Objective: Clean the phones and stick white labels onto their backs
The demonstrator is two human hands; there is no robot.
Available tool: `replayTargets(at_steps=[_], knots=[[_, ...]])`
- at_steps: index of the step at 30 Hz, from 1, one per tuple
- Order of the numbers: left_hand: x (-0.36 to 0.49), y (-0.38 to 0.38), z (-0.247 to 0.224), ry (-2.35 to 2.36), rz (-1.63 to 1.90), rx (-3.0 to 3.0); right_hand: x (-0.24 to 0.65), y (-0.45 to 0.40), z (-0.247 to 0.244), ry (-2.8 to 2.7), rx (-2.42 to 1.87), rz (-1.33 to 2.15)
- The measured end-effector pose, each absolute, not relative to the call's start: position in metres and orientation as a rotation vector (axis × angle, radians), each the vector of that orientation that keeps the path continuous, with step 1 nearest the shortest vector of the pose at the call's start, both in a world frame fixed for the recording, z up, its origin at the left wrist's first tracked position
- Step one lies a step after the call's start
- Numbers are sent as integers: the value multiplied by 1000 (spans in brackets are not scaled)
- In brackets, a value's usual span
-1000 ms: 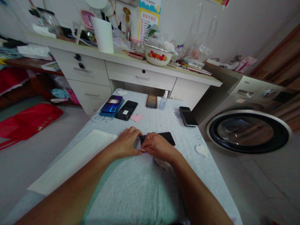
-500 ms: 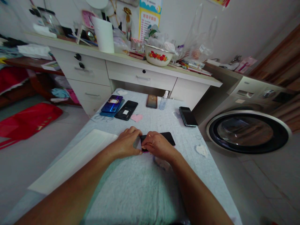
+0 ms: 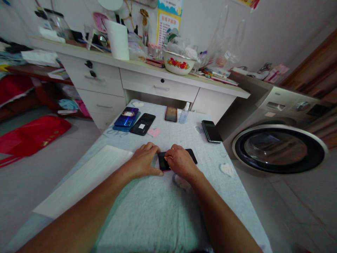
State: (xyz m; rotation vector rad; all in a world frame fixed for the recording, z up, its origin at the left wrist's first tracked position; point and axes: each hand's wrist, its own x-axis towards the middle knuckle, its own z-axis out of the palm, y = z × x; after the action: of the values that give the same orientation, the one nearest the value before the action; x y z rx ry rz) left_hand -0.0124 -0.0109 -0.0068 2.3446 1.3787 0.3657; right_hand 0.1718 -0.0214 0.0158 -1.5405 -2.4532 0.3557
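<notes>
A black phone (image 3: 191,154) lies flat on the cloth-covered table (image 3: 158,211). My left hand (image 3: 145,160) rests at its left end, thumb and fingers spread apart around the corners. Over the middle of the phone, my right hand (image 3: 179,161) is closed, with its fingertips pinched on something small and light brown, too small to make out. To the left of my forearm lies a long white sheet (image 3: 86,179). Blue phones (image 3: 126,117) and a black phone with a white label (image 3: 143,124) lie at the back left.
Toward the back are a brown square item (image 3: 171,114) and a clear spray bottle (image 3: 184,113). Stacked phones (image 3: 211,131) lie at the right edge. A white desk (image 3: 160,84) stands behind, a washing machine (image 3: 276,140) to the right.
My right hand has moved slightly right and away from the phone's left end, showing more of the black screen. My left hand stays by the end, its thumb a little further right.
</notes>
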Motion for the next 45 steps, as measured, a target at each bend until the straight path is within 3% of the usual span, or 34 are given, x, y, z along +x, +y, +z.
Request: replayTargets(at_steps=[8, 27, 45], knots=[[-10, -12, -7, 1399, 372, 2370, 171, -22, 7, -2443, -1373, 439], [-12, -11, -11, 1397, 377, 2377, 194, -18, 13, -2369, -1700, 306], [-10, -10, -9, 1378, 394, 2361, 181, -18, 4, -2348, -1643, 233]])
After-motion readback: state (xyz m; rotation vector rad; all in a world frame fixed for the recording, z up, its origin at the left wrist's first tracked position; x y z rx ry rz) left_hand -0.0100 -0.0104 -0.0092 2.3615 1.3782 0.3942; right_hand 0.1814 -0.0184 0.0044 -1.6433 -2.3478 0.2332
